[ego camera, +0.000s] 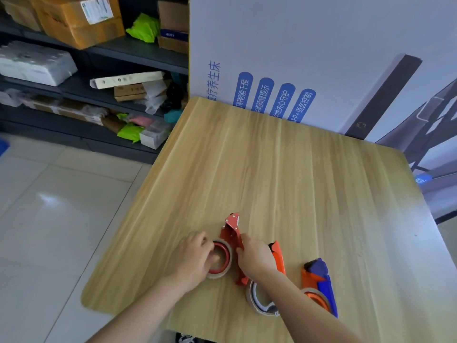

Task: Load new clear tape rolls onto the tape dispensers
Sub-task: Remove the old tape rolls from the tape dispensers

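Observation:
A red metal tape dispenser (232, 230) lies on the wooden table (296, 174) with a clear tape roll (226, 256) sitting on its red hub. My left hand (194, 258) curls over the left side of that roll. My right hand (254, 257) grips the dispenser's frame at its right side. An orange dispenser handle (278, 256) pokes out from behind my right hand. A loose clear tape roll (259, 299) lies under my right forearm. Further right lies a blue and orange dispenser (320, 285) holding a roll.
A large printed white board (309, 50) stands along the table's far edge. Dark shelves (86, 78) with boxes and parcels fill the left background. Tiled floor (54, 214) lies left of the table's rounded edge.

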